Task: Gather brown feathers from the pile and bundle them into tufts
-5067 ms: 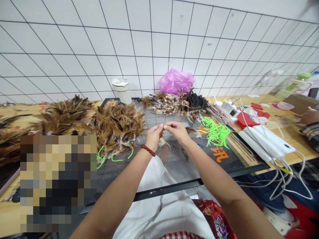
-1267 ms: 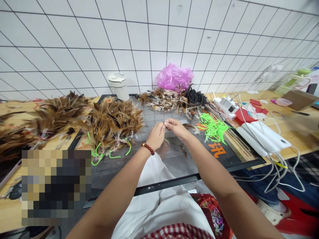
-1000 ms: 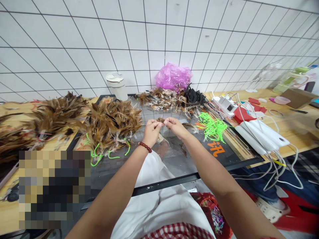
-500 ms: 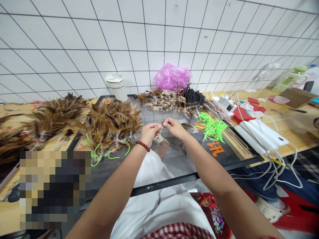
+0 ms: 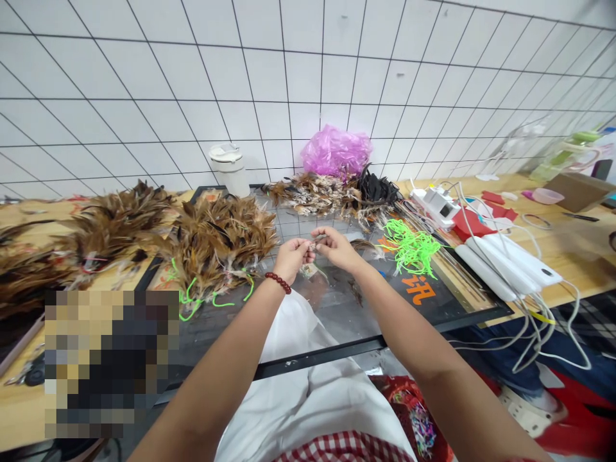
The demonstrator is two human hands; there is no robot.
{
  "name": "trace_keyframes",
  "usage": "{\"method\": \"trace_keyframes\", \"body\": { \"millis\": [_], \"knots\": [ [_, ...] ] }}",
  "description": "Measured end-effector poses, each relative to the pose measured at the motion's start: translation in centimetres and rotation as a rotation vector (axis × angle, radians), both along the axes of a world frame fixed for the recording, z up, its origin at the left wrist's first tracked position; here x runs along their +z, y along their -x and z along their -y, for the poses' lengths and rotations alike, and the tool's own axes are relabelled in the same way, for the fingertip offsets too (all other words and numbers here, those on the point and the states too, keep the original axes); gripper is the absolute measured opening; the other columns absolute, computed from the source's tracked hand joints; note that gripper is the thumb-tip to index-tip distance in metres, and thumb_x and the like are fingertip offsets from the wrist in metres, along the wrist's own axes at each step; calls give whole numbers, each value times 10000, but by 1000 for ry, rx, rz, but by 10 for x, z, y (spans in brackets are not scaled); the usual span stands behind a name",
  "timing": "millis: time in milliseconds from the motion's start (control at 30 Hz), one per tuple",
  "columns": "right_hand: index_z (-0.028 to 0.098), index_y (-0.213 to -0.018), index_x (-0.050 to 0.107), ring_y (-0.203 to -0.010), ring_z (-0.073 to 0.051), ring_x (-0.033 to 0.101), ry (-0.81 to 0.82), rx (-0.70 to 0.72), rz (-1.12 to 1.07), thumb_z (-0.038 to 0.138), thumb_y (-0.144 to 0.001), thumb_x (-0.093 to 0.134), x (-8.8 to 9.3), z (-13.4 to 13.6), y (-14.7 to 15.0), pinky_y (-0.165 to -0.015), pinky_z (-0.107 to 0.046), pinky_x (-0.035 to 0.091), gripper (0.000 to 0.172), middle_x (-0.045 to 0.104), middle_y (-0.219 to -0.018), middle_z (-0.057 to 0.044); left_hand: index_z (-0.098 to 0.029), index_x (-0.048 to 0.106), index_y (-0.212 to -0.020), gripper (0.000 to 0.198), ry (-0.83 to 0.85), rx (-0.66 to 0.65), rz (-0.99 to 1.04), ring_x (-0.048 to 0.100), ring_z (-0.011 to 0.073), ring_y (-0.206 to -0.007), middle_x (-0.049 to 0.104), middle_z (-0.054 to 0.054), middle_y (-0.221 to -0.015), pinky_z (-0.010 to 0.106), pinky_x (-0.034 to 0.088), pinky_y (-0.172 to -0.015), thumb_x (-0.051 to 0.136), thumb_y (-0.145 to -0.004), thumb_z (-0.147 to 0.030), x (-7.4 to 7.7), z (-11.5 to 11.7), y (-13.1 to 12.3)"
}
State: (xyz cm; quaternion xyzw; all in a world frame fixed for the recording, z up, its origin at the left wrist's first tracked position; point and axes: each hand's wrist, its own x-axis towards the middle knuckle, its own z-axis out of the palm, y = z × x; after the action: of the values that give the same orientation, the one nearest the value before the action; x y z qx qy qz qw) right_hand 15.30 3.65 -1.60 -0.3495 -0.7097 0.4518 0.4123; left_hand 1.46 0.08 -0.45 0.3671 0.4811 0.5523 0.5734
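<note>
My left hand [image 5: 290, 257], with a dark red bead bracelet [image 5: 278, 282] on its wrist, and my right hand [image 5: 334, 247] meet above a glass-topped black-framed board [image 5: 337, 314]. Both pinch a small brown feather piece [image 5: 315, 244] between their fingertips. A large heap of brown feathers [image 5: 219, 240] with neon green strings lies just left of my left hand. A tuft of neon green strings [image 5: 410, 247] lies right of my right hand.
More brown feathers [image 5: 106, 224] spread over the wooden table to the left. A white lidded cup [image 5: 229, 168], a pink plastic bag [image 5: 335, 151] and mixed feathers [image 5: 332, 192] stand by the tiled wall. White devices with cables [image 5: 505, 263] lie at the right.
My hands have stayed together at the same spot, shifting their fingertips slightly on the small feather piece. The view has drifted a little.
</note>
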Motion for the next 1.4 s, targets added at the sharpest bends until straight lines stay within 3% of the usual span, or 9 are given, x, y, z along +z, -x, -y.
{"method": "trace_keyframes", "body": {
  "millis": [100,300,500,633,967,1167,1267,1400],
  "knots": [
    [184,-976,541,-620,-78,493,30,25,-55,215,-673,622,-2,2,3,-602,-235,420,315,570,-880,-2,-122,568,-717,72,-41,46,-64,551,84,-481,586,0,-564,209,464,-502,614,-749,-168,-4,-3,-1],
    [168,-910,566,-703,-108,557,51,-75,-104,250,-646,680,-10,-1,7,-680,-261,473,299,598,-802,-7,-151,551,-744,34,-200,113,-240,586,110,-504,624,4,-636,254,505,-526,578,-745,-172,-14,-9,0],
    [163,-888,582,-612,-102,572,178,-44,-180,353,-728,602,-7,1,10,-623,-269,483,249,600,-730,1,-146,595,-779,73,-256,209,-357,607,121,-490,611,-3,-589,250,519,-505,561,-763,-208,-14,-8,3],
    [149,-836,610,-468,-72,472,166,-73,-115,356,-738,576,-2,3,10,-506,-233,404,232,551,-606,33,-138,637,-776,95,-278,173,-332,610,113,-489,614,-6,-581,239,527,-494,583,-748,-211,-14,-7,2],
    [140,-748,631,-492,-70,426,275,-57,-190,396,-615,685,4,4,10,-501,-227,337,294,562,-582,25,-128,702,-741,97,-209,199,-245,606,108,-475,644,3,-552,230,530,-498,681,-666,-185,-6,-4,1],
    [169,-745,548,-509,-78,425,211,-7,-215,417,-714,621,3,5,8,-519,-223,338,260,522,-567,45,-121,707,-744,148,-200,169,-190,602,107,-468,646,4,-556,241,531,-502,708,-637,-222,-2,-3,-1],
    [189,-744,490,-494,-82,406,202,-55,-199,423,-775,558,3,4,7,-513,-218,319,246,468,-512,68,-112,699,-736,166,-177,169,-152,602,111,-459,643,9,-555,245,528,-496,717,-625,-233,0,-2,-1],
    [158,-774,577,-500,-74,379,195,-49,-218,456,-719,627,7,4,5,-517,-225,305,307,470,-539,60,-110,700,-742,195,-173,186,-109,606,118,-459,651,17,-564,256,532,-498,730,-609,-250,1,-2,0]
  ]
}}
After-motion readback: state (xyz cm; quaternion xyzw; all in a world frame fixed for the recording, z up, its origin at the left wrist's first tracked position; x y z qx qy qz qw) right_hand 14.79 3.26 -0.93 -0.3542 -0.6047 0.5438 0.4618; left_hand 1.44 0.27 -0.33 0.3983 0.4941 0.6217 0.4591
